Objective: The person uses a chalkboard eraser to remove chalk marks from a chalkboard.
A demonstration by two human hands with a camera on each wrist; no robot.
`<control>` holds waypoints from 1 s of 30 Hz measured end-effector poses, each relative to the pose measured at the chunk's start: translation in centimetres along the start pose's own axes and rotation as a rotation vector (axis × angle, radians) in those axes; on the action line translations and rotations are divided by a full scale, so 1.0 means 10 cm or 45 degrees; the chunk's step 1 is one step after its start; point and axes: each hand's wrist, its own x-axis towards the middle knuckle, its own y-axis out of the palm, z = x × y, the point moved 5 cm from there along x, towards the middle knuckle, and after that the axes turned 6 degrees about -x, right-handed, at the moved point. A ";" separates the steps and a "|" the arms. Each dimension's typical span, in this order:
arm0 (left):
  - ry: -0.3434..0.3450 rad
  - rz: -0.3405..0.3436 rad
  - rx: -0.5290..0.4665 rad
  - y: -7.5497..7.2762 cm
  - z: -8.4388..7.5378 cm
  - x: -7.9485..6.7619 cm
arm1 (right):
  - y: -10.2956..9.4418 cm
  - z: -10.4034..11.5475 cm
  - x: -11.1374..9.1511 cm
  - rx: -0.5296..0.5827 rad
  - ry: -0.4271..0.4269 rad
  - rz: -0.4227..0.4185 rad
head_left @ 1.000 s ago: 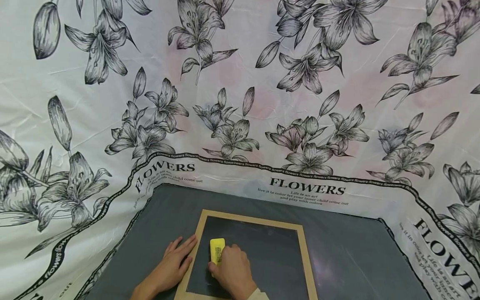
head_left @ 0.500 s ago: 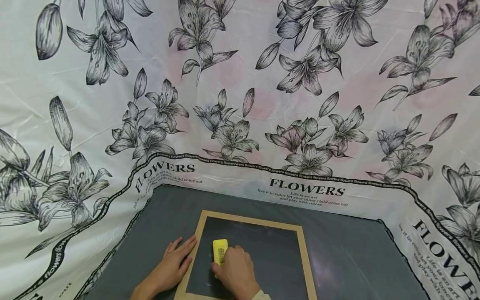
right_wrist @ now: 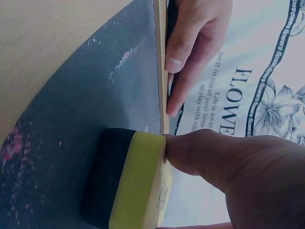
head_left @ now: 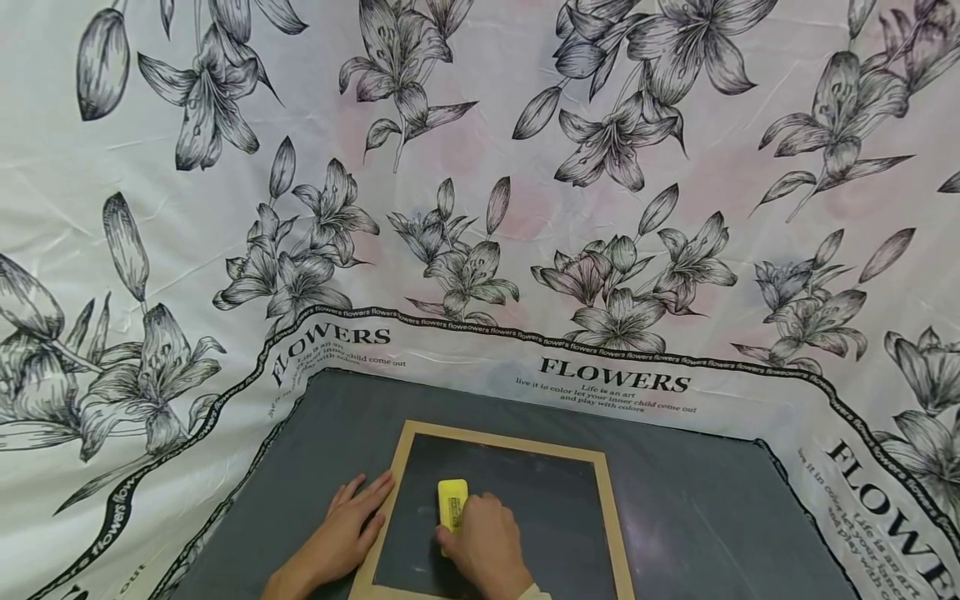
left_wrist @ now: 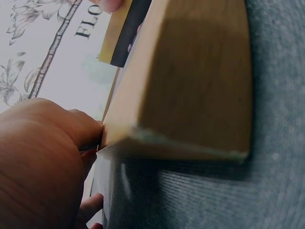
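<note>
A small chalkboard (head_left: 547, 517) with a light wooden frame lies on the dark grey table. My right hand (head_left: 487, 542) grips a yellow chalkboard eraser (head_left: 453, 503), thumb on its near left side. In the right wrist view the eraser (right_wrist: 138, 181) shows its black felt face down against the board surface (right_wrist: 109, 86), where pinkish-white chalk specks show. My left hand (head_left: 345, 525) lies along the left side of the frame, fingers extended with fingertips at its edge. From the left wrist view, the wooden frame (left_wrist: 195, 86) is close up, with the left hand (left_wrist: 43, 162) beside it.
The dark grey tabletop (head_left: 705, 500) extends around the board, with a faint whitish smear to its right. White cloth (head_left: 465, 242) printed with black flowers and lettering rises behind and at both sides of the table.
My right hand has slid the eraser a little to the right across the board. The left hand has stayed at the frame.
</note>
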 end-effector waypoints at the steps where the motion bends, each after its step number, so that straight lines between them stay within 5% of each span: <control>1: -0.004 0.004 -0.007 0.00 0.00 0.00 | 0.00 -0.01 0.00 -0.006 0.007 0.004; 30: 0.114 -0.057 -0.066 0.00 0.00 -0.02 | -0.09 -0.36 -0.03 -0.042 0.143 0.016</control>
